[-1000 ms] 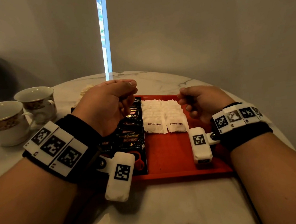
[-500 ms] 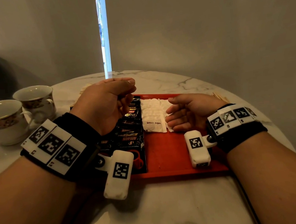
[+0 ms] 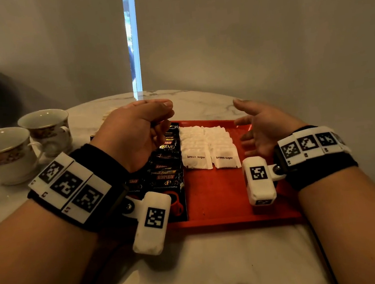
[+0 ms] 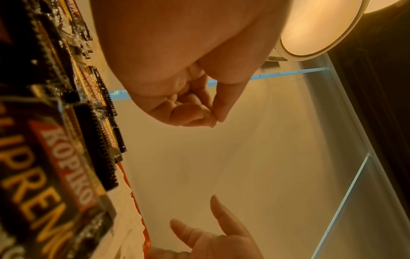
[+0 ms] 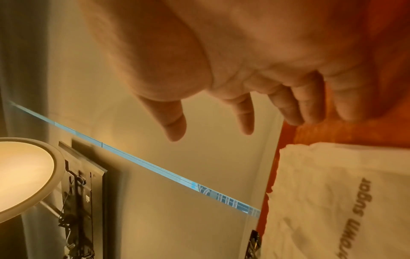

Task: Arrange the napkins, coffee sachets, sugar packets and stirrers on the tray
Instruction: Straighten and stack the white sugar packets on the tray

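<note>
The tray (image 3: 222,198) sits on the table (image 3: 195,268), and its near part is bare red. On its left side lie the black coffee sachets (image 3: 167,181) in a long overlapping row. Just beside them, in the middle, lie the white sugar packets (image 3: 208,149) in two neat rows.

The left hand (image 3: 132,133) hangs over the sachets. Its fingers are curled in, with the thumb tip against a fingertip. The left wrist view shows nothing between them.

The right hand (image 3: 263,127) is over the right side of the tray, next to the sugar. Its fingers are straight and a little spread, and it holds nothing.

Farther back, by the left hand, something pale lies on the table (image 3: 109,114). It may be the napkins, but it is too hidden to tell. No stirrers can be seen. Two cups (image 3: 25,145) stand to the left.

The sachets and sugar look done. The next job is likely to fill the bare right side. To do it well, the person should reach round the rows, not over them, so nothing gets bumped. New things should go down flat and straight, close to the sugar but not on it.
</note>
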`<action>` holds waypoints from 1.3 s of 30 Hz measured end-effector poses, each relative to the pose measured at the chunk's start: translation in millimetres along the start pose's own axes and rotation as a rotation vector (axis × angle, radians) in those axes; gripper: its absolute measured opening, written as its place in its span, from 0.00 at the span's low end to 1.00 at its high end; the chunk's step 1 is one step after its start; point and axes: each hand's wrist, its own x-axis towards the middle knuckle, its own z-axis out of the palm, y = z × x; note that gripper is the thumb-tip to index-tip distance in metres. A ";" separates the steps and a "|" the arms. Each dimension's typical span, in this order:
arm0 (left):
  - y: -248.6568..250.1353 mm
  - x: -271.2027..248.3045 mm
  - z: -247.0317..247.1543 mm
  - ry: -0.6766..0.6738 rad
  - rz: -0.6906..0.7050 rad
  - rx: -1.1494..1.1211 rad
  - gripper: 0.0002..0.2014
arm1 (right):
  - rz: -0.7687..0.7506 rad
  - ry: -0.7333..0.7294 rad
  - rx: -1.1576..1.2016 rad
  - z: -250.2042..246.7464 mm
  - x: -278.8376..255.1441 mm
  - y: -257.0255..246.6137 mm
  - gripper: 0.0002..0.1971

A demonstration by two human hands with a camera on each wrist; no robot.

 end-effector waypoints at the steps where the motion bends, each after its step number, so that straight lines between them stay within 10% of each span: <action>1: 0.3 -0.3 0.6 -0.001 -0.003 0.003 0.03 | 0.016 -0.016 -0.001 0.5 0.3 0.6 0.42; 23: 1.2 -3.2 0.7 0.004 0.009 0.006 0.04 | -0.097 -0.058 0.257 7.3 14.4 11.3 0.31; 39: 0.6 -3.3 2.3 0.009 -0.007 0.007 0.04 | -0.150 -0.097 0.443 10.3 28.0 14.4 0.42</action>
